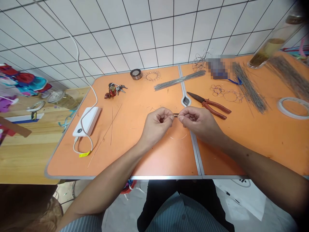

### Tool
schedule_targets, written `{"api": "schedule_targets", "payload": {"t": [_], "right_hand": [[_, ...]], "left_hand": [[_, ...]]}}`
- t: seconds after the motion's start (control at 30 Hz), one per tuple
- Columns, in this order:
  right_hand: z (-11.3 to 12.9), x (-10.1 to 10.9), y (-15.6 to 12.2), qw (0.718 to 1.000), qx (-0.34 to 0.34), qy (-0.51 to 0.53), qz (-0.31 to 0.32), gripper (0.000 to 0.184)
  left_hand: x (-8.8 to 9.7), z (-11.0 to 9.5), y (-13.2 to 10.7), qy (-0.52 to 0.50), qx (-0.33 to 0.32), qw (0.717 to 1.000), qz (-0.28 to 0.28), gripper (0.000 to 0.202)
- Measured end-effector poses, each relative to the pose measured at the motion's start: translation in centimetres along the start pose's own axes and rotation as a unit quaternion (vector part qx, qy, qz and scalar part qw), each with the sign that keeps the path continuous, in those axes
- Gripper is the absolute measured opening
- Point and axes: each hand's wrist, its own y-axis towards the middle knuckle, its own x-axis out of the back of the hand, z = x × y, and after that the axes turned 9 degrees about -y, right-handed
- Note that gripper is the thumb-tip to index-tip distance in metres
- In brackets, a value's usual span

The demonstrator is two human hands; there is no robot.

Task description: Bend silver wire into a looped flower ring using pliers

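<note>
My left hand (pixel 158 122) and my right hand (pixel 196 120) meet over the middle of the orange table, fingertips pinched and almost touching. Between them both hold a thin wire loop (pixel 178 138), which curves down below the fingers. A short dark piece (pixel 176 114) shows in the narrow gap between the fingertips; I cannot tell whether it is tape or twisted wire. Just beyond my right hand lie pliers (pixel 210 104) with red-brown handles, jaws pointing left. Part of the loop is hidden behind my fingers.
Bundles of straight wires (pixel 180 80) lie toward the wall, near a roll of dark tape (pixel 136 74) and wire flower shapes (pixel 217 90). Keys (pixel 116 90) and a white power bank (pixel 87 121) with a cable are at left. A tall glass (pixel 265 51) and a white ring (pixel 294 108) stand right.
</note>
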Motion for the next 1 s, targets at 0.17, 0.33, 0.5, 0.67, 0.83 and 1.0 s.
{"api": "schedule_targets", "payload": {"t": [0.17, 0.33, 0.5, 0.67, 0.83, 1.0], "right_hand": [[0.0, -0.1, 0.1, 1.000, 0.002, -0.005, -0.004, 0.015], [0.0, 1.1, 0.4, 0.997, 0.041, -0.071, -0.004, 0.021], [-0.9, 3.2, 0.7, 0.915, 0.100, -0.385, -0.060, 0.030], [-2.3, 3.7, 0.6, 0.819, 0.120, -0.559, 0.038, 0.041], [-2.7, 3.4, 1.0, 0.768, 0.122, -0.626, 0.060, 0.035], [-2.7, 2.8, 1.3, 0.737, 0.149, -0.658, 0.040, 0.036]], "left_hand": [[0.3, -0.2, 0.1, -0.024, 0.046, 0.999, 0.008, 0.015], [0.6, -0.2, 0.4, -0.039, 0.067, 0.997, 0.017, 0.018], [1.3, -0.2, 0.8, -0.052, 0.054, 0.997, -0.031, 0.015], [1.9, 0.0, 1.3, -0.100, 0.069, 0.991, -0.049, 0.012], [2.0, 0.2, 1.6, -0.118, 0.068, 0.989, -0.059, 0.011], [2.2, 0.2, 1.7, -0.106, 0.064, 0.989, -0.075, 0.014]]}}
